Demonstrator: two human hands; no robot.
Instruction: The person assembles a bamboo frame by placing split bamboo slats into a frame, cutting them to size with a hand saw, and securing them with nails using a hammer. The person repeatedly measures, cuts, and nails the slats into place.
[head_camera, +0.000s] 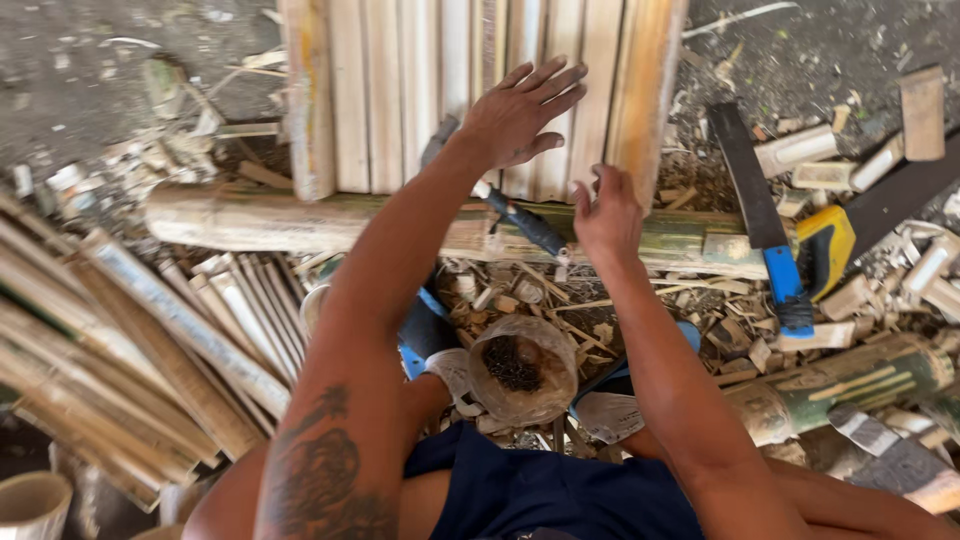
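Pale bamboo slats (440, 90) lie side by side ahead of me, their near ends resting across a green bamboo pole (690, 240) on the littered ground. My left hand (520, 112) is spread wide, fingers straight, palm pressed flat on the slats. My right hand (607, 215) is loosely curled with the fingertips touching the end of the outermost slat; it grips nothing. A dark-handled tool (520, 220) lies between my forearms, and a blue-handled blade (765, 220) rests to the right among shavings.
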